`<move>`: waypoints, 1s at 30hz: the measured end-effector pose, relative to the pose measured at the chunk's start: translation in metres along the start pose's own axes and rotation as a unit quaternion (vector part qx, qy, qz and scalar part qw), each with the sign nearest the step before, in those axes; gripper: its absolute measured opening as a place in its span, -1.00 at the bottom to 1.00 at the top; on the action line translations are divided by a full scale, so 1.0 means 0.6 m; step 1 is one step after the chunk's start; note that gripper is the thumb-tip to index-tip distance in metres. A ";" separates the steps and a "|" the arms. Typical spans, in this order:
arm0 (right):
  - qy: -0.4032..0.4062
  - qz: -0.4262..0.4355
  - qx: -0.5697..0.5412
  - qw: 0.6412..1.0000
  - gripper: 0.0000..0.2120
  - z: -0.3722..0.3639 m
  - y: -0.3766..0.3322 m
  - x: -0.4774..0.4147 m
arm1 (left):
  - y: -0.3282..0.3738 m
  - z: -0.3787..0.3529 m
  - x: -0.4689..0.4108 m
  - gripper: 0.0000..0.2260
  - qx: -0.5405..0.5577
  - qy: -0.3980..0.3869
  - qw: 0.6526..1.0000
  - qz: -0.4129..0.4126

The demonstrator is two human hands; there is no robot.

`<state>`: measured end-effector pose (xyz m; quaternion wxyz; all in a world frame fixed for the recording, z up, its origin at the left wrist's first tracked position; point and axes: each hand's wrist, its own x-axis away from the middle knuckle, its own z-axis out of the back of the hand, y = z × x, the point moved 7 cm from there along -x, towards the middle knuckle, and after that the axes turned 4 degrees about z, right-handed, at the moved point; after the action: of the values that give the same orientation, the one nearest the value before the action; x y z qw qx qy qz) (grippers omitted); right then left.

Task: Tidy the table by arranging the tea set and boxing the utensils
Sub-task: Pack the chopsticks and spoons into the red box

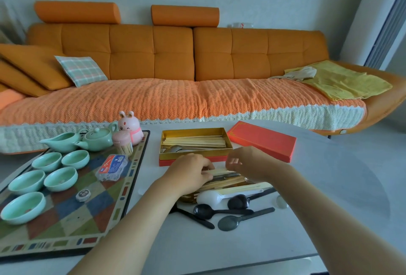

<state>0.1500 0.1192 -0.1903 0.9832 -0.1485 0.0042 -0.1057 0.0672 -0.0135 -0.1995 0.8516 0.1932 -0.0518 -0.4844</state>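
A bundle of chopsticks (pixel 219 172) is gripped at its ends by the curled fingers of the left hand (pixel 191 170) and right hand (pixel 247 160), just in front of the open box (pixel 193 153). Black spoons (pixel 204 210) are seen loose on the table (pixel 307 230) nearby; teacups (pixel 55 160) are ranged on the tray (pixel 72 215)

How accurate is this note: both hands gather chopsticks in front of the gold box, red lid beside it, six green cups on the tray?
One error: the head view shows five green cups on the tray, not six. The rest stands.
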 end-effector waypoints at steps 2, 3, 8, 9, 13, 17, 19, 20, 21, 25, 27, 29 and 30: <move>0.026 0.006 -0.023 0.999 -0.88 0.006 -0.003 -0.005 | -0.005 0.007 -0.001 -0.79 0.012 0.014 1.000 0.004; 0.038 0.010 -0.037 0.999 -0.89 0.010 -0.006 -0.008 | -0.010 0.013 -0.003 -0.82 0.026 0.024 0.999 0.009; 0.111 0.019 -0.068 0.991 -0.83 0.030 -0.012 -0.022 | -0.058 0.074 -0.012 -0.85 0.052 0.109 0.991 0.064; 0.125 0.019 -0.058 0.990 -0.79 0.033 -0.011 -0.026 | -0.070 0.086 -0.012 -0.85 0.052 0.125 0.988 0.077; 0.184 0.029 -0.039 0.982 -0.72 0.040 -0.013 -0.049 | -0.111 0.106 -0.014 -0.87 0.035 0.174 0.979 0.104; 0.237 0.037 -0.038 0.970 -0.68 0.040 -0.021 -0.080 | -0.132 0.111 -0.020 -0.65 -0.070 0.244 0.963 0.088; 0.234 0.015 -0.037 0.972 -0.64 0.036 -0.023 -0.095 | -0.135 0.109 -0.026 -0.57 -0.086 0.236 0.964 0.081; 0.226 0.002 -0.034 0.973 -0.62 0.033 -0.023 -0.103 | -0.139 0.104 -0.030 -0.54 -0.088 0.224 0.967 0.081; 0.220 -0.007 -0.030 0.975 -0.61 0.030 -0.023 -0.110 | -0.144 0.097 -0.033 -0.52 -0.093 0.208 0.970 0.082; 0.200 -0.040 0.003 0.979 -0.51 0.019 -0.019 -0.136 | -0.164 0.067 -0.044 -0.50 -0.126 0.127 0.980 0.089; 0.201 -0.054 -0.001 0.978 -0.50 0.016 -0.019 -0.142 | -0.169 0.059 -0.049 -0.52 -0.114 0.108 0.984 0.080; 0.205 -0.066 -0.011 0.976 -0.51 0.015 -0.016 -0.144 | -0.171 0.051 -0.055 -0.52 -0.120 0.084 0.986 0.074; 0.207 -0.074 -0.012 0.975 -0.52 0.014 -0.013 -0.144 | -0.171 0.047 -0.057 -0.51 -0.126 0.069 0.987 0.077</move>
<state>0.0643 0.1323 -0.1816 0.9486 -0.1355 0.1983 -0.2062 -0.0412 -0.0393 -0.2093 0.9053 0.1124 0.0538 -0.4060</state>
